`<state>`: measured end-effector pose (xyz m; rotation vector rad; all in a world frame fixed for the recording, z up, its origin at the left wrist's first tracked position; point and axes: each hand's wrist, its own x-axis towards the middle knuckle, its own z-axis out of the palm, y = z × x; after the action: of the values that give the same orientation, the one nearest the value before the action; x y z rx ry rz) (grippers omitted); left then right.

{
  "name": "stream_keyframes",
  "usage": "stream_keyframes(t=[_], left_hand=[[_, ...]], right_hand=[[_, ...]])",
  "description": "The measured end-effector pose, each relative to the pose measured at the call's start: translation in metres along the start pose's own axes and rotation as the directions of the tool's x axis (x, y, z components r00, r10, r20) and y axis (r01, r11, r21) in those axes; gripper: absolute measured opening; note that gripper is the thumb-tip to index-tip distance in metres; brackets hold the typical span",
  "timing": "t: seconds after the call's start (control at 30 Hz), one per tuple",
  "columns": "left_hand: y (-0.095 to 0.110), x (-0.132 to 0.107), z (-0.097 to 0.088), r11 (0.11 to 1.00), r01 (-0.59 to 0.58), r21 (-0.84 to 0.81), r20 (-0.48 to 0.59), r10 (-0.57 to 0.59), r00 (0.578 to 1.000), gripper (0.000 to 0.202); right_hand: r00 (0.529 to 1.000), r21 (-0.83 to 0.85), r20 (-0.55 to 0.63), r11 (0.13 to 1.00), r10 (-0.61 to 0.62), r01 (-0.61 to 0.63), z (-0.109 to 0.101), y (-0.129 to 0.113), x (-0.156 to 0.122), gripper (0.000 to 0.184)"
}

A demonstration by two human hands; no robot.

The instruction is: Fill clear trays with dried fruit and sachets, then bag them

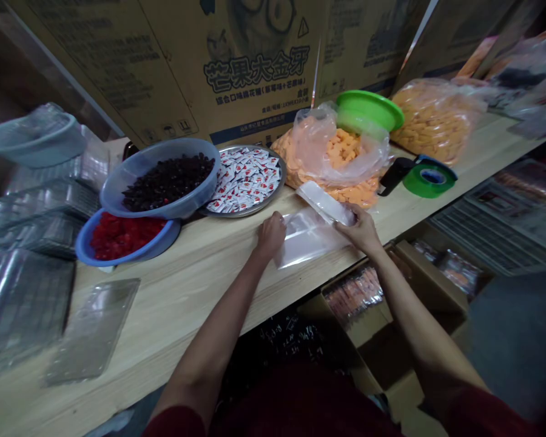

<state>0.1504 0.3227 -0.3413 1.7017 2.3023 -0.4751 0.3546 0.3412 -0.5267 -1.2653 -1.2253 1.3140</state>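
Between my left hand (272,234) and right hand (363,230), clear plastic film (303,246) lies flat on the wooden table (200,279). My right fingers are closed on the near end of a whitish packet (322,201), over the film. My left fingers curl at its left edge; whether they grip it, I cannot tell. Just beyond them are sachets (248,179).

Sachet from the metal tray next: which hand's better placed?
Left, probably: the left hand is nearer the metal tray of sachets, while the right hand holds a whitish item.
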Motion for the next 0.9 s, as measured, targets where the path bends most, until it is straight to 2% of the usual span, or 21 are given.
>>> stream_keyframes(t=[0.07,0.17,0.27,0.43,0.5,0.63,0.7,0.8,0.9], left_hand=[[0.004,0.014,0.002,1.0,-0.017,0.025,-0.012,0.017,1.0,0.032],[0.004,0.024,0.003,0.996,0.03,0.08,0.058,-0.035,0.998,0.044],[0.0,0.023,0.001,0.995,0.082,0.065,0.12,-0.089,0.989,0.038],[-0.006,0.01,-0.005,0.987,0.157,0.02,0.157,-0.158,0.975,0.049],[-0.009,0.007,-0.008,0.986,0.167,0.014,0.181,-0.166,0.969,0.042],[-0.019,0.004,-0.012,0.989,0.146,0.011,0.226,-0.145,0.963,0.017],[-0.024,0.005,-0.015,0.989,0.146,0.014,0.217,-0.146,0.965,0.014],[-0.025,0.003,-0.021,0.987,0.157,0.027,0.14,-0.159,0.977,0.019],[-0.019,-0.018,-0.025,0.989,0.139,0.043,0.011,-0.14,0.99,0.035]], right_hand=[[1.0,-0.04,0.003,0.999,0.016,-0.016,0.003,0.001,0.0,0.069],[0.998,-0.107,0.03,0.993,0.051,-0.048,0.013,0.002,-0.002,0.068],[0.995,-0.156,0.073,0.986,0.069,-0.057,0.021,0.003,-0.006,0.066],[0.994,-0.224,0.103,0.974,0.043,-0.019,0.03,-0.001,-0.016,0.067],[0.994,-0.236,0.103,0.972,0.025,0.0,0.033,-0.004,-0.02,0.067],[0.996,-0.205,0.092,0.979,0.02,0.0,0.037,-0.01,-0.025,0.066],[0.997,-0.192,0.067,0.981,0.025,-0.012,0.04,-0.013,-0.025,0.066],[1.0,-0.244,0.02,0.97,0.022,-0.016,0.048,-0.019,-0.022,0.067],[0.998,-0.348,0.049,0.937,0.042,-0.022,0.051,-0.023,-0.017,0.066]])
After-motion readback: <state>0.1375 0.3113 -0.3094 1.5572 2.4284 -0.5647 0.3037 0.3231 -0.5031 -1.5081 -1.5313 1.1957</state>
